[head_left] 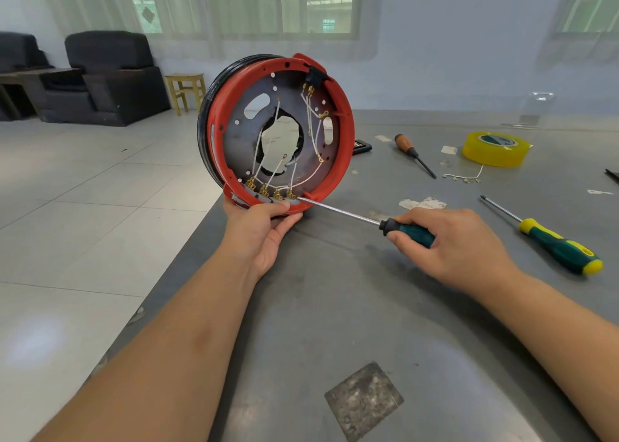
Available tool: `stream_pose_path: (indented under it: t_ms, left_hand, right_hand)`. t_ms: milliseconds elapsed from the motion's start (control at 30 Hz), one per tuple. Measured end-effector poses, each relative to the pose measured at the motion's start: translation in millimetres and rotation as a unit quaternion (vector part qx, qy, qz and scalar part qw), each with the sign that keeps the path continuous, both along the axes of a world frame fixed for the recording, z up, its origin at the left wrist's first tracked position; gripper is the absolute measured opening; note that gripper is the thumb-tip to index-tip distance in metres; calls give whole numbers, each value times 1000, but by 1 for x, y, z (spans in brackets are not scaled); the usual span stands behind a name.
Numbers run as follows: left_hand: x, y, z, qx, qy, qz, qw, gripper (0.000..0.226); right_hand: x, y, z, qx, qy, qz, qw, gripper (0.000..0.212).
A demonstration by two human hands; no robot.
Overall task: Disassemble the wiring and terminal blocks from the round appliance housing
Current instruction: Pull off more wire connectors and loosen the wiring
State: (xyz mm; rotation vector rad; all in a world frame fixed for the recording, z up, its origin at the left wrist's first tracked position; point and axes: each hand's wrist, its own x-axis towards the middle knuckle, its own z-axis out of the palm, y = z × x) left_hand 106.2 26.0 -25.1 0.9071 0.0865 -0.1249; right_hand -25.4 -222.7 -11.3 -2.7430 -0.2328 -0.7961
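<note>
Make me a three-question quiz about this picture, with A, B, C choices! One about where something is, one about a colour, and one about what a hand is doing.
1. Where is the roll of yellow tape?
A. On the table, far right
B. On the floor
C. Inside the round housing

2. What colour is the rim of the round housing?
A. Blue
B. Red
C. White

3. What is the right hand doing?
A. Lying flat and empty on the table
B. Holding the tape
C. Gripping a screwdriver

Answers:
1. A: the tape sits on the grey table behind the spare yellow-and-green screwdriver.
2. B: the ring round the dark plate is red.
3. C: its fingers curl round the dark green handle, and the tip points at the brass terminals near the left hand, which holds the housing upright.
</note>
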Motion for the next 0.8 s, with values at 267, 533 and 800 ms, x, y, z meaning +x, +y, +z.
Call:
stream_pose_path:
  t_ms: [267, 533, 800]
  left_hand:
    - [-2, -3, -2, 37, -35, -12, 999, 96]
    - [0, -2, -4, 50, -46, -63, 996, 96]
    - [-1, -1, -2, 53, -40, -79, 995, 91]
  right_hand:
    - [3, -17, 10, 77, 59, -28, 995, 20]
    - [4, -31, 16, 208, 159, 0, 965, 8]
    - [7, -34, 14, 213, 173, 1, 962, 10]
